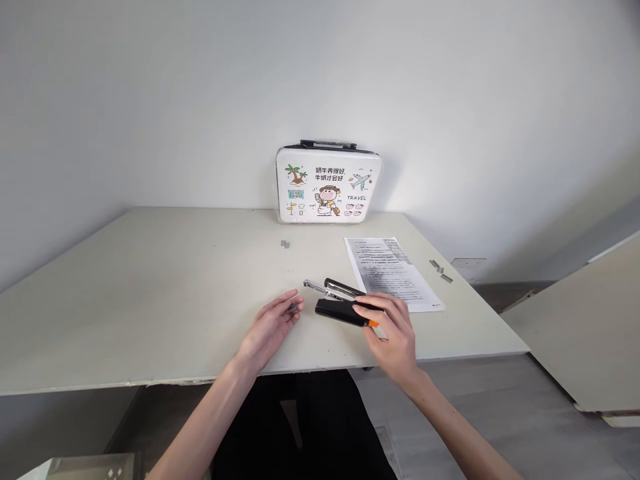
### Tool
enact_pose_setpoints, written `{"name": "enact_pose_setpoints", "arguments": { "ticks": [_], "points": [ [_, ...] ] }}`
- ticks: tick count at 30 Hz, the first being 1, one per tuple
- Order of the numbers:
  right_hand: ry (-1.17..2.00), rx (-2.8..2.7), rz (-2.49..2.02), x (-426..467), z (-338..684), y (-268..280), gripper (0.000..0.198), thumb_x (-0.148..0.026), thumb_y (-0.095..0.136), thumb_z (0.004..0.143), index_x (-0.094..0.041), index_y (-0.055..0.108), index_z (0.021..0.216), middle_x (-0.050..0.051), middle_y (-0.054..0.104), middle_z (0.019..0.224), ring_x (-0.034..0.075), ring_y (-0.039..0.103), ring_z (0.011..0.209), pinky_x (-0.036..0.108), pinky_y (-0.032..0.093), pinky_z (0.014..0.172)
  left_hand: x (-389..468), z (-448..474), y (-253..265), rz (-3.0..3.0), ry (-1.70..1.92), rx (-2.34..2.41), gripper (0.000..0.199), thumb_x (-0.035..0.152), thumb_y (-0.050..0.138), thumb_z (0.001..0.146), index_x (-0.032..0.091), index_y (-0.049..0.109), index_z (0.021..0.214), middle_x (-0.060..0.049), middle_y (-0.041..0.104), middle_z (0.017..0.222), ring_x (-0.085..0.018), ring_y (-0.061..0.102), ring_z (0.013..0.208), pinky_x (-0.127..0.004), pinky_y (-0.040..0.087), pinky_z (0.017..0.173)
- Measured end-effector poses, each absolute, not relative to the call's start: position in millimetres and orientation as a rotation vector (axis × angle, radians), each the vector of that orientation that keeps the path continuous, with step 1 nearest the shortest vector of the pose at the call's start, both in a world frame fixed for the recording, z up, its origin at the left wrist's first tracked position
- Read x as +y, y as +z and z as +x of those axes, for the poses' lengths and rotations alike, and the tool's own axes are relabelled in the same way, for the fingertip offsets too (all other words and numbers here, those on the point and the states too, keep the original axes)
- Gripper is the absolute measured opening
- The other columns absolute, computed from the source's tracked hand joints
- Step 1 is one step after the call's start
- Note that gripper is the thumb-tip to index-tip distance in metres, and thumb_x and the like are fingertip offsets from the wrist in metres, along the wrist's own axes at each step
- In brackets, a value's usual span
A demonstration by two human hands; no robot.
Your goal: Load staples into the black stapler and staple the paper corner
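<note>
My right hand [393, 330] is closed round the back end of a black stapler [340, 312]. The stapler is spread apart, with its metal magazine [320, 289] swung out and pointing left. A bit of orange shows at its rear by my fingers. To the left of it, my left hand [273, 327] is turned partly palm up with its fingers curled. A small grey strip of staples [293, 308] lies held in those fingers, partly hidden. Hand and stapler are a short gap apart.
Small staple strips [285, 244] lie mid-table, and several more staple strips [440, 270] lie near the right edge. A printed sheet [400, 273] lies flat beyond my right hand. Against the wall stands a white cartoon-print case [327, 183] with a black handle. The table's front edge [150, 383] is close to me.
</note>
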State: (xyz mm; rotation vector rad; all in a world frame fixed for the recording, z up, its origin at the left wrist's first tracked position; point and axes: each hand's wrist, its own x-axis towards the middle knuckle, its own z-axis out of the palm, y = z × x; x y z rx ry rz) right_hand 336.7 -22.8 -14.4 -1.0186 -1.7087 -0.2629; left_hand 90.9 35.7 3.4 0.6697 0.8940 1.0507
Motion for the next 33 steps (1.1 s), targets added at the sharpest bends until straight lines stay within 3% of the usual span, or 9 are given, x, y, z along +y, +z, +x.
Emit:
{"name": "enact_pose_setpoints", "arguments": {
  "ticks": [3, 7, 9, 14, 20, 23, 26, 29, 33],
  "points": [
    [-0.111, -1.625, -1.077, -24.4, 336.1, -18.9, 0.047, 0.002, 0.056, 0.091, -0.031, 0.071, 0.120, 0.005, 0.075, 0.117, 0.026, 0.066, 0.115, 0.052, 0.057, 0.096, 31.7, 91.9, 4.4, 0.849, 1.053, 0.946, 0.029, 0.031, 0.071, 0.094, 0.016, 0.076, 0.118, -0.003, 0.065, 0.090, -0.010, 0.052, 0.067, -0.028, 0.048, 0.070],
    [0.073, -1.524, -1.159, -24.8, 332.4, -23.8, 0.033, -0.009, 0.062, 0.093, -0.030, 0.073, 0.116, 0.007, 0.074, 0.118, 0.027, 0.067, 0.115, 0.048, 0.059, 0.092, 29.4, 99.5, 6.9, 1.288, 0.997, 1.103, 0.056, 0.034, 0.063, 0.094, 0.024, 0.058, 0.149, 0.004, 0.055, 0.080, -0.012, 0.046, 0.069, -0.029, 0.042, 0.071],
    [0.155, -1.480, -1.195, -23.8, 329.6, -24.7, 0.025, -0.016, 0.066, 0.094, -0.029, 0.073, 0.114, 0.007, 0.074, 0.118, 0.027, 0.067, 0.115, 0.046, 0.060, 0.090, 30.1, 103.1, 5.8, 1.453, 0.974, 1.135, 0.062, 0.035, 0.060, 0.095, 0.024, 0.053, 0.155, 0.003, 0.055, 0.081, -0.014, 0.045, 0.070, -0.029, 0.041, 0.071],
    [0.372, -1.386, -1.286, -15.5, 319.3, -22.9, 0.020, -0.034, 0.074, 0.093, -0.027, 0.073, 0.112, 0.007, 0.076, 0.118, 0.027, 0.070, 0.112, 0.044, 0.056, 0.098, 30.8, 105.5, -0.6, 1.602, 0.859, 1.029, 0.057, 0.041, 0.060, 0.094, 0.024, 0.061, 0.149, 0.002, 0.056, 0.084, -0.013, 0.043, 0.066, -0.030, 0.039, 0.065],
    [0.450, -1.353, -1.313, 28.2, 307.6, -22.6, 0.029, -0.046, 0.078, 0.087, -0.023, 0.074, 0.105, 0.007, 0.079, 0.101, 0.027, 0.072, 0.093, 0.039, 0.055, 0.083, 36.0, 96.1, -1.5, 1.146, 1.079, 0.998, 0.054, 0.034, 0.072, 0.089, 0.021, 0.066, 0.141, 0.001, 0.062, 0.085, -0.014, 0.051, 0.072, -0.029, 0.044, 0.076],
    [0.427, -1.341, -1.389, 70.3, 301.4, -25.2, 0.031, -0.047, 0.079, 0.082, -0.023, 0.072, 0.100, 0.006, 0.079, 0.096, 0.027, 0.071, 0.089, 0.039, 0.054, 0.082, 42.6, 90.3, -3.5, 0.716, 1.208, 0.913, 0.038, 0.029, 0.074, 0.089, 0.017, 0.073, 0.125, -0.006, 0.071, 0.104, -0.014, 0.060, 0.082, -0.029, 0.048, 0.084],
    [0.430, -1.323, -1.486, 115.0, 292.9, -28.1, 0.029, -0.045, 0.076, 0.081, -0.024, 0.067, 0.099, 0.006, 0.079, 0.100, 0.028, 0.071, 0.093, 0.040, 0.054, 0.086, 46.6, 86.3, -6.2, 0.508, 1.238, 0.853, 0.024, 0.022, 0.068, 0.093, 0.015, 0.075, 0.115, -0.014, 0.071, 0.130, -0.020, 0.068, 0.109, -0.031, 0.051, 0.095],
    [0.423, -1.297, -1.630, 151.3, 281.1, -30.7, 0.026, -0.040, 0.075, 0.080, -0.026, 0.063, 0.098, 0.006, 0.078, 0.104, 0.029, 0.071, 0.099, 0.040, 0.053, 0.089, 46.1, 84.5, -7.3, 0.463, 1.221, 0.823, 0.023, 0.019, 0.061, 0.098, 0.015, 0.072, 0.118, -0.016, 0.067, 0.143, -0.025, 0.063, 0.133, -0.035, 0.048, 0.110],
    [0.428, -1.276, -1.696, 183.5, 262.9, -35.0, 0.024, -0.038, 0.073, 0.082, -0.024, 0.060, 0.097, 0.008, 0.077, 0.105, 0.030, 0.070, 0.100, 0.041, 0.051, 0.088, 43.4, 84.1, -6.9, 0.459, 1.226, 0.781, 0.031, 0.018, 0.058, 0.101, 0.012, 0.067, 0.129, -0.019, 0.063, 0.149, -0.027, 0.060, 0.139, -0.039, 0.044, 0.121]
  ]
}}
